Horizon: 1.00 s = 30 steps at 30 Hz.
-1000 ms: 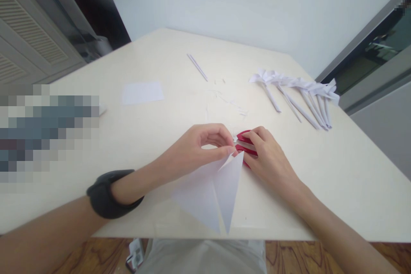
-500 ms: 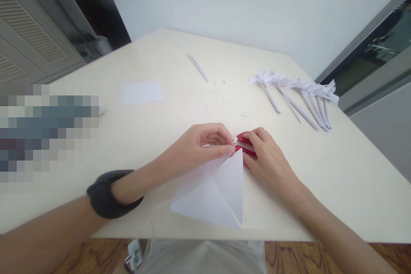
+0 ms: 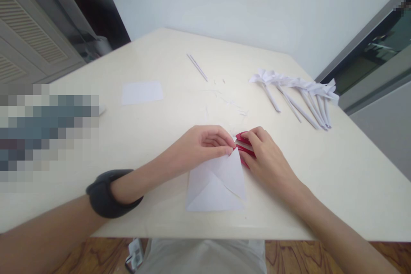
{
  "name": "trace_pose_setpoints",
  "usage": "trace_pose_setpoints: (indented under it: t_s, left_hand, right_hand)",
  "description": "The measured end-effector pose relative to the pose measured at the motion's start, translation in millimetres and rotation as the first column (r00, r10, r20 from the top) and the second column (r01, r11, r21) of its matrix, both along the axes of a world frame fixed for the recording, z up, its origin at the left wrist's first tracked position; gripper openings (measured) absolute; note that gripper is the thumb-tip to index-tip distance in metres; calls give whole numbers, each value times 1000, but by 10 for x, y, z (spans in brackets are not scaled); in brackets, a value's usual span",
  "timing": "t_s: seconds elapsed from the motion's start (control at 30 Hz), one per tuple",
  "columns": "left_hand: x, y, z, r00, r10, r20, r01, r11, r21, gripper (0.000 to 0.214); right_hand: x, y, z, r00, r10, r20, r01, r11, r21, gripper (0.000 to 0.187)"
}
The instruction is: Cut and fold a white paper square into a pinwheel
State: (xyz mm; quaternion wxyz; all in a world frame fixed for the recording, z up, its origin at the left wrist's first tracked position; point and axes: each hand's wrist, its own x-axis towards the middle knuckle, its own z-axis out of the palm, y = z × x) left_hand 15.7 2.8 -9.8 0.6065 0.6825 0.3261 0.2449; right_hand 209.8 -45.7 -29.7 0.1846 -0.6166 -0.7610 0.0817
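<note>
My left hand [image 3: 210,142] is closed, thumb and fingers pinching a corner of a white paper sheet [image 3: 212,199]. Creases or cuts run diagonally across this sheet, and its upper part is hidden under my fingers. My right hand [image 3: 265,154] grips a small red-handled tool [image 3: 245,150] with a shiny tip. Its exact kind is hard to make out behind my fingers. The tool's tip and another corner of the paper meet close to my left fingertips; I cannot tell whether they touch.
Several paper pinwheels [image 3: 298,84] with rolled paper sticks lie at the right. Thin paper sticks [image 3: 197,67] rest farther back, with paper scraps [image 3: 231,102] nearer me. A white rectangular sheet [image 3: 142,93] lies to the left. The table [image 3: 321,205] ends in front of my lap.
The paper sheet has turned, its lower edge now nearly level and farther from the table's front edge. Both hands stay almost in place, still holding the paper and the red-handled tool.
</note>
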Motion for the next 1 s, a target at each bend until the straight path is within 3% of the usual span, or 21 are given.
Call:
trace_pose_setpoints:
  t_s: [0.8, 1.0]
  left_hand:
    - [-9, 60, -20, 997, -7, -73, 15, 994, 112, 13]
    - [-11, 47, -18, 991, 27, -129, -9, 990, 139, 15]
  right_hand:
    - [-16, -19, 11, 998, 8, -65, -10, 1000, -22, 24]
    - [-42, -42, 88, 989, 13, -149, -2, 997, 73, 16]
